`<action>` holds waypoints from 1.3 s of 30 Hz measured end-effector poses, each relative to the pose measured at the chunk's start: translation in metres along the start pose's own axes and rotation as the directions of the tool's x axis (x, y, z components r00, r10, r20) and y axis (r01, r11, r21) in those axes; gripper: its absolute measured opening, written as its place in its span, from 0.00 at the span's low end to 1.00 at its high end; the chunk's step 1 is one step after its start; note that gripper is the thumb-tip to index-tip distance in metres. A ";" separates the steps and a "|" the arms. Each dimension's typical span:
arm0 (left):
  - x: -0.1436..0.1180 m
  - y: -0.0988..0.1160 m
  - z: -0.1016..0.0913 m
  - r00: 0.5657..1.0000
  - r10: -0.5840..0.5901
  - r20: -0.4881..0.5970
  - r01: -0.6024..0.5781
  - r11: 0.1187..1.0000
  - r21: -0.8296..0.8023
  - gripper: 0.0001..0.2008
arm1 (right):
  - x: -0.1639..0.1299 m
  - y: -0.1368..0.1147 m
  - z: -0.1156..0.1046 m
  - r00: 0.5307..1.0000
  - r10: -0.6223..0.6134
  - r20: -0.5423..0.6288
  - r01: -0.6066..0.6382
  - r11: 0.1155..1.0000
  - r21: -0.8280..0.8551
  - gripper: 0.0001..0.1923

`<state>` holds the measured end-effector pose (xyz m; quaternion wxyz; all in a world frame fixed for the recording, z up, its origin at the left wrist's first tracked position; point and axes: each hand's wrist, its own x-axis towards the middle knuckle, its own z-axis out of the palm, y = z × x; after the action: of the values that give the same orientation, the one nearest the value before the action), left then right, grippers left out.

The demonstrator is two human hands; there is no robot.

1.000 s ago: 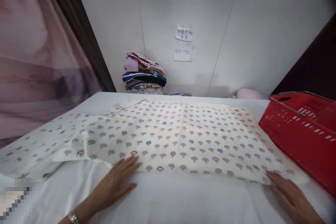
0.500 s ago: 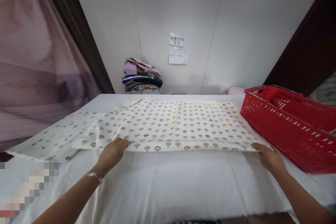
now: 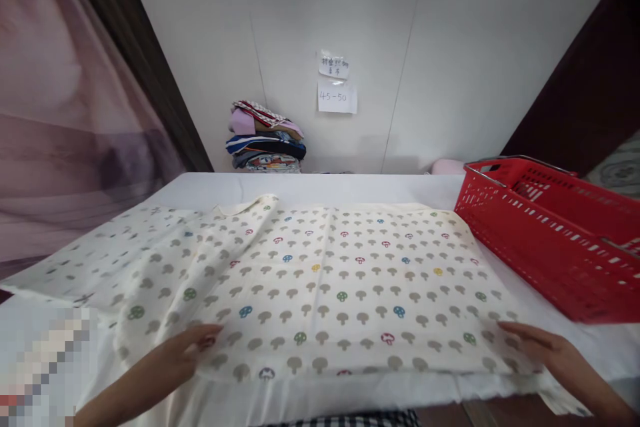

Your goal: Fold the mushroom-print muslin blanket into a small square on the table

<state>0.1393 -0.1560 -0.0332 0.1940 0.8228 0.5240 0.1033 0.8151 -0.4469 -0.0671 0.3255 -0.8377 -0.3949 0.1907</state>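
Observation:
A cream cloth with a mushroom print (image 3: 325, 280) lies folded and spread flat on the white table (image 3: 320, 183). My left hand (image 3: 183, 353) grips the cloth's near left edge. At the near right corner, my right hand (image 3: 543, 350) holds the cloth edge, fingers pointing left along it. The cloth's near edge lies close to the table's front edge. A looser flap of the same cloth (image 3: 100, 260) spreads out to the left.
A red plastic basket (image 3: 550, 240) stands on the table's right side, close to the cloth. A stack of folded clothes (image 3: 265, 147) sits against the back wall under two paper notes (image 3: 336, 83). A pinkish curtain (image 3: 65, 113) hangs at the left.
Both hands have pulled the cloth toward me, so its near edge now lies by the table's front edge. The view has also shifted.

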 end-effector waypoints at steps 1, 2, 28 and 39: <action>0.011 0.013 -0.002 0.996 0.006 0.093 0.001 0.998 -0.069 0.23 | 0.008 -0.010 0.002 1.000 0.006 -0.022 -0.006 1.000 -0.001 0.16; 0.023 0.029 -0.002 0.985 0.028 0.169 -0.008 0.993 -0.120 0.23 | 0.017 -0.020 0.006 0.999 -0.003 -0.053 0.002 1.000 -0.010 0.17; 0.353 0.228 0.103 0.901 0.432 -0.033 -0.404 0.865 0.300 0.13 | 0.263 -0.097 0.029 0.969 -0.105 -0.225 0.024 0.942 -0.334 0.18; 0.371 0.187 0.069 0.970 0.021 -0.241 0.012 0.991 0.135 0.14 | 0.310 -0.122 0.044 0.980 -0.003 -0.201 -0.019 0.994 -0.103 0.14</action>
<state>0.4782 0.0936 -0.0278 0.0720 0.8165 0.5479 0.1675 0.9148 -0.1281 -0.0329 0.3186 -0.8702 -0.3661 0.0854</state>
